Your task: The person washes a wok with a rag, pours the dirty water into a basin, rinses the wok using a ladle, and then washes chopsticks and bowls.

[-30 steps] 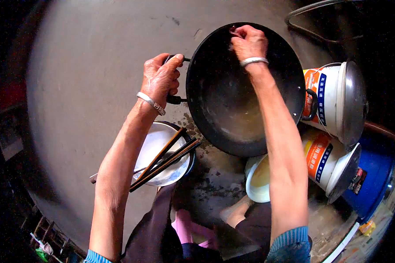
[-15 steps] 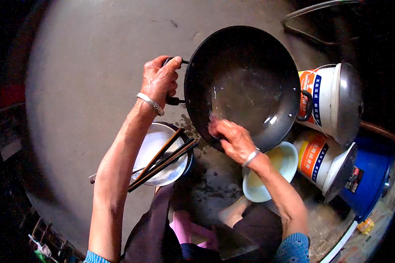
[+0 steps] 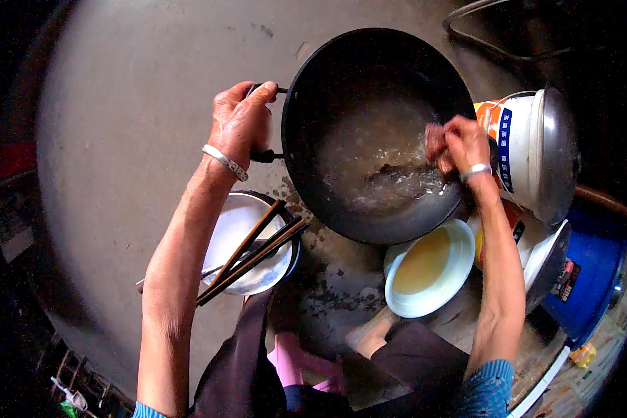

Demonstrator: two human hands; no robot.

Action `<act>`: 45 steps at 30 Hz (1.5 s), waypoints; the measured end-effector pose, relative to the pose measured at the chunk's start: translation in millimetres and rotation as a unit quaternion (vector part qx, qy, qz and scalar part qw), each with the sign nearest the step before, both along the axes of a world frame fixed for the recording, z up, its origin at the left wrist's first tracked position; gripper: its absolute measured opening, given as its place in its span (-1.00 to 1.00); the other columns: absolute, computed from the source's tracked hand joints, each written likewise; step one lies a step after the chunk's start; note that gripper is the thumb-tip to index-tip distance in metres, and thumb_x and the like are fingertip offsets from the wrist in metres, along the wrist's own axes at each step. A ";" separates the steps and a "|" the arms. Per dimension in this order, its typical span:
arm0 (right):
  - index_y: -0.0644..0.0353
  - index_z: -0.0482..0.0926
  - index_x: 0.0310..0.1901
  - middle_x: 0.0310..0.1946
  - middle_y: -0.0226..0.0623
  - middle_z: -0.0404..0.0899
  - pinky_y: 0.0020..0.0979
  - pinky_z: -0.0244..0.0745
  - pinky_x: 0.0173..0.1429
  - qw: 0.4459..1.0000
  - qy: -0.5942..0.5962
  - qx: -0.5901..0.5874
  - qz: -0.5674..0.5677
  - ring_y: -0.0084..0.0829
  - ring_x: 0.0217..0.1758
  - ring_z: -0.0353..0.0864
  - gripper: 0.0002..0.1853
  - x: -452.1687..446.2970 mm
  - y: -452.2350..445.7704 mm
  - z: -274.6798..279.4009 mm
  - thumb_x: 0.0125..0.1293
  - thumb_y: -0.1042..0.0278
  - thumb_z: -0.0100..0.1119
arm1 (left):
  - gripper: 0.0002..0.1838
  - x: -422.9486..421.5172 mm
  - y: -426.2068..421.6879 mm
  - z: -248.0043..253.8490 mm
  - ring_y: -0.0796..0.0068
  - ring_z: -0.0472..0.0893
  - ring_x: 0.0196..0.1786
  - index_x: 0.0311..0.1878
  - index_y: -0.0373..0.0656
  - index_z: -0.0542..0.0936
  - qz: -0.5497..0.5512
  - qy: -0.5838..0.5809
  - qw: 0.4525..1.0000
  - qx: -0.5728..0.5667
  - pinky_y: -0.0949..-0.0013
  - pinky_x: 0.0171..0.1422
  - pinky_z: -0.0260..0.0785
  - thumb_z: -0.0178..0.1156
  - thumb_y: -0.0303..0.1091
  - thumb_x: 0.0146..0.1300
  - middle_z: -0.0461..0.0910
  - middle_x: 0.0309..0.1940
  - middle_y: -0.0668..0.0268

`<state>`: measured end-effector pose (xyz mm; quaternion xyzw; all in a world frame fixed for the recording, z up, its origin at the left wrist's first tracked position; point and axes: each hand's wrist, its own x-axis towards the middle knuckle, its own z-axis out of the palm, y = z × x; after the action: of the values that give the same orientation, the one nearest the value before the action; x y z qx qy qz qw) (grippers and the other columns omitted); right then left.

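Observation:
My left hand (image 3: 240, 122) is wrapped round the left loop handle of a large black wok (image 3: 310, 150), which is tilted above the floor. Cloudy water (image 3: 369, 167) ripples and splashes inside the wok. Against the wok's right inner wall is my right hand (image 3: 463, 145), its fingers curled and smeared by motion. Something reddish-brown seems to show at those fingertips, too blurred to name. Below the wok's lower right rim stands a pale bowl (image 3: 412, 306) with yellowish liquid in it.
Under my left forearm, several dark chopsticks (image 3: 252, 262) lie across white bowls (image 3: 226, 226). To the right are a lidded white bucket (image 3: 526, 139), a second bucket partly behind my right arm, and a blue tub (image 3: 589, 279). A pink stool (image 3: 289, 359) shows between my legs.
My right hand has swept from the wok's lower left to its right wall, and the water is now stirred up. The wok has shifted slightly left and up in view, with my left hand still on its handle.

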<state>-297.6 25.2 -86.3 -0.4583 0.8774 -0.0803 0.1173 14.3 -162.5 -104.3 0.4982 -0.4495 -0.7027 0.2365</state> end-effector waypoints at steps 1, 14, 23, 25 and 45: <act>0.18 0.60 -0.44 -0.45 -0.07 0.60 -0.21 0.48 -0.29 0.998 0.029 -0.061 -0.001 -0.11 -0.34 0.62 -0.85 -11.5 -11.7 -13.5 0.07 0.33 0.07 | -0.77 0.9 0.6 3.0 0.74 0.17 -0.75 -0.34 -0.17 0.47 -0.001 0.013 1.000 0.020 0.59 -0.72 -0.06 0.18 -0.20 0.21 0.24 -0.73 0.54; 0.18 0.60 -0.57 -0.49 -0.04 0.55 -0.26 0.50 -0.25 0.941 -0.165 -0.291 0.047 -0.13 -0.39 0.56 -0.92 141.1 -139.2 -47.0 -0.18 0.52 0.12 | -0.78 3.0 0.2 6.9 0.76 0.14 -0.76 -0.36 -0.15 0.47 -0.011 0.053 0.997 0.057 0.60 -0.73 -0.08 0.19 -0.20 0.21 0.21 -0.75 0.56; 0.31 0.44 -0.37 -0.39 -0.10 0.53 -0.30 0.50 -0.25 0.919 -0.309 -0.119 0.216 -0.15 -0.33 0.56 -0.88 144.6 25.4 -25.8 -0.01 0.60 -0.01 | -0.78 2.1 0.7 8.9 0.75 0.18 -0.74 -0.37 -0.15 0.46 -0.005 0.037 0.998 0.046 0.58 -0.72 -0.02 0.18 -0.20 0.21 0.26 -0.72 0.53; 0.28 0.50 -0.34 -0.46 -0.28 0.59 -0.52 0.53 -0.38 0.871 -0.465 -0.146 -0.070 -0.57 -0.45 0.59 -0.93 122.5 25.4 -0.4 0.16 0.60 0.02 | -0.78 0.7 1.4 10.7 0.74 0.18 -0.74 -0.37 -0.15 0.46 -0.001 0.023 0.999 0.041 0.58 -0.72 -0.02 0.18 -0.20 0.21 0.26 -0.71 0.53; 0.28 0.60 -0.39 -0.51 -0.45 0.58 -0.53 0.45 -0.33 0.892 -0.394 -0.185 -0.126 -0.66 -0.44 0.51 -0.89 63.2 20.8 -31.3 0.10 0.42 0.20 | -0.79 2.8 0.6 5.9 0.76 0.17 -0.75 -0.36 -0.15 0.46 -0.004 0.037 0.998 0.051 0.59 -0.73 -0.06 0.18 -0.21 0.21 0.25 -0.72 0.54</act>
<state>-234.4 46.0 -117.6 -0.2878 0.7791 -0.4289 0.3552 17.0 -161.9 -98.5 0.4814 -0.4063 -0.7436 0.2241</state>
